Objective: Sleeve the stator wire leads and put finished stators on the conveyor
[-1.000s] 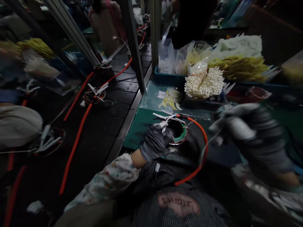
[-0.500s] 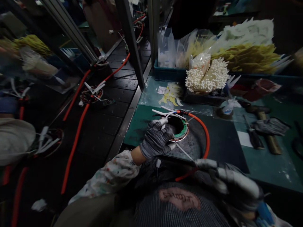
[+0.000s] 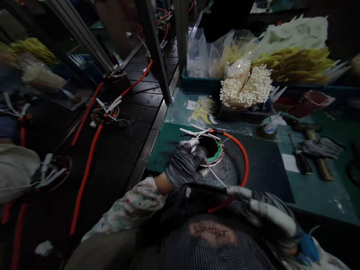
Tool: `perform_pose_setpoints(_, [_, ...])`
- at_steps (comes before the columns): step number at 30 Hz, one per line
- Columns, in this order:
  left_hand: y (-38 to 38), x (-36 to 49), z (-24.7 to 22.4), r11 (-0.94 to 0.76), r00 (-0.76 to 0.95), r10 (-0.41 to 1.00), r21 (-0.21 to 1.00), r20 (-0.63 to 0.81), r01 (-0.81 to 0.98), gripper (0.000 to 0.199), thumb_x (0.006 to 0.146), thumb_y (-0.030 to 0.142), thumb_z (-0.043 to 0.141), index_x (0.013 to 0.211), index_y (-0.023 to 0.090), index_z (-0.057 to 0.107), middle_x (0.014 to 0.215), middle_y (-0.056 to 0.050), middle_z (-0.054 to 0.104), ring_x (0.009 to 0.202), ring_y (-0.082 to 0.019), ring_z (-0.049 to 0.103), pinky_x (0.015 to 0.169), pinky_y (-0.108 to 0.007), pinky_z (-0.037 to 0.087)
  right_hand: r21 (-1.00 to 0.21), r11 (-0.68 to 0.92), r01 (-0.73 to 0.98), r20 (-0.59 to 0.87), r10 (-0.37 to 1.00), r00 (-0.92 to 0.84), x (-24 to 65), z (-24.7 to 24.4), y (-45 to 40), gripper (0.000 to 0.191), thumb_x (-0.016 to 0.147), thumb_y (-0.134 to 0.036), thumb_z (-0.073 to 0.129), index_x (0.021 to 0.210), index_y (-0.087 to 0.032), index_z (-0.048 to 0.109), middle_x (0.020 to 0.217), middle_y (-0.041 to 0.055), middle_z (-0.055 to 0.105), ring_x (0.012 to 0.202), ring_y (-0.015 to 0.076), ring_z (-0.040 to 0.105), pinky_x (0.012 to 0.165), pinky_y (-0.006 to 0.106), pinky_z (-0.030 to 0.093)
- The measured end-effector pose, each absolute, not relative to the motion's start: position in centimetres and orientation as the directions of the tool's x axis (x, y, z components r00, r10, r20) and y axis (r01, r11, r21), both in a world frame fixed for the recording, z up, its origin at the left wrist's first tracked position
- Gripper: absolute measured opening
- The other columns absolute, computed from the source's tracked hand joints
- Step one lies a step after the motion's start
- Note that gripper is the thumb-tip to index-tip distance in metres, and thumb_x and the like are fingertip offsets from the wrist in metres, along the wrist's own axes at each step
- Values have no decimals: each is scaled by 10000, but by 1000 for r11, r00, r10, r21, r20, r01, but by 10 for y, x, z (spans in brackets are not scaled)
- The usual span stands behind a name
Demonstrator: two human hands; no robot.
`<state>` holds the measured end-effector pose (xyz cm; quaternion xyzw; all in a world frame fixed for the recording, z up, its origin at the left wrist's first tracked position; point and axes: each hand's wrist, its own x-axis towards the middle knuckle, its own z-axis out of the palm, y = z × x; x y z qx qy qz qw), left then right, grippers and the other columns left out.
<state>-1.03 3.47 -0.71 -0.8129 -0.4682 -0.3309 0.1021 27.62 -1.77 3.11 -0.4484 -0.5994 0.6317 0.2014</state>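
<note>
A ring-shaped wire-wound coil [image 3: 218, 155], like a motor stator, lies on the bench with green lining round its dark opening. White sleeved leads [image 3: 194, 132] and a thick orange tube [image 3: 245, 157] come off its far side. My left hand [image 3: 185, 163], in a grey striped glove with wrapped fingertips, is closed round the coil's near left rim. From the near rim a thin white cord [image 3: 217, 177] runs taut to my right hand [image 3: 267, 210]. That hand, gloved with white-wrapped fingers, is pinched on the cord's end, lower right of the coil.
Behind the coil stand bundled white-tipped sticks [image 3: 244, 90] and a bin [image 3: 201, 83] of yellow and white strips. At right lie a hammer [image 3: 323, 168], a screwdriver [image 3: 303, 161] and a spare glove [image 3: 322, 147]. Left, a slatted conveyor [image 3: 126, 144] carries similar coils beside another person's sleeve [image 3: 17, 170].
My right hand has shifted slightly left and up, nearer the coil, with the cord still taut. My left hand keeps its place on the rim. The view has shifted slightly.
</note>
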Motion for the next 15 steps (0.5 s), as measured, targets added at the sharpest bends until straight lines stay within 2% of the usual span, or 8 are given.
perform_pose_setpoints(2, [35, -12, -8, -557, 361, 694, 147, 623, 817, 316, 837, 489, 761, 1026, 237, 748, 1221, -116, 726, 1305, -341, 601, 1097, -494, 451, -938, 79, 338, -119, 842, -526, 263, 27, -9, 443, 1022, -485, 544, 1272, -224, 801, 772, 76, 770, 571, 196, 681, 587, 327, 604])
perform_pose_setpoints(4, [37, -15, -10, -592, 396, 687, 153, 609, 791, 318, 838, 489, 762, 1035, 240, 752, 1177, -101, 742, 1320, -340, 595, 1127, -497, 441, -848, 342, 405, 108, 860, -499, 245, 20, 6, 341, 1011, -445, 583, 1168, -264, 825, 951, 80, 828, 755, 221, 769, 742, 340, 649])
perform_pose_setpoints(5, [38, -16, -10, -608, 411, 686, 163, 600, 777, 297, 847, 475, 758, 1033, 244, 755, 1168, -89, 751, 1328, -335, 592, 1143, -495, 436, -788, 421, 450, 192, 862, -469, 237, 16, 15, 299, 996, -440, 613, 1117, -271, 827, 999, 81, 835, 826, 235, 787, 783, 348, 652])
perform_pose_setpoints(7, [40, -19, -11, -639, 437, 682, 187, 587, 746, 234, 871, 439, 744, 1022, 261, 762, 1157, -55, 768, 1334, -316, 590, 1162, -482, 434, -700, 475, 533, 291, 872, -394, 222, 12, 34, 274, 968, -438, 663, 1108, -254, 810, 979, 89, 835, 837, 251, 792, 749, 348, 643])
perform_pose_setpoints(9, [42, -21, -13, -647, 435, 689, 222, 580, 729, 190, 882, 421, 746, 998, 273, 774, 1135, -32, 776, 1335, -304, 591, 1168, -474, 438, -631, 481, 609, 338, 877, -342, 210, 12, 52, 313, 969, -419, 672, 1191, -228, 785, 951, 97, 833, 790, 249, 786, 683, 331, 616])
perform_pose_setpoints(11, [43, -22, -16, -639, 417, 703, 255, 576, 726, 187, 871, 437, 769, 962, 274, 789, 1117, -35, 772, 1328, -304, 598, 1164, -475, 444, -593, 510, 623, 343, 860, -378, 200, 18, 67, 316, 980, -386, 652, 1214, -217, 781, 966, 104, 836, 797, 253, 789, 694, 333, 603])
perform_pose_setpoints(13, [44, -23, -18, -633, 398, 711, 281, 580, 721, 199, 857, 453, 792, 938, 272, 797, 1118, -43, 769, 1328, -307, 599, 1158, -476, 443, -605, 542, 583, 318, 836, -447, 192, 24, 77, 247, 976, -365, 639, 1087, -224, 811, 915, 93, 833, 774, 251, 781, 701, 337, 593])
perform_pose_setpoints(15, [43, -23, -18, -641, 396, 707, 294, 586, 709, 200, 857, 457, 804, 942, 275, 798, 1118, -39, 779, 1340, -306, 591, 1155, -475, 435, -716, 503, 483, 294, 846, -445, 187, 31, 82, 209, 965, -347, 637, 955, -224, 806, 840, 72, 815, 737, 233, 760, 702, 335, 591])
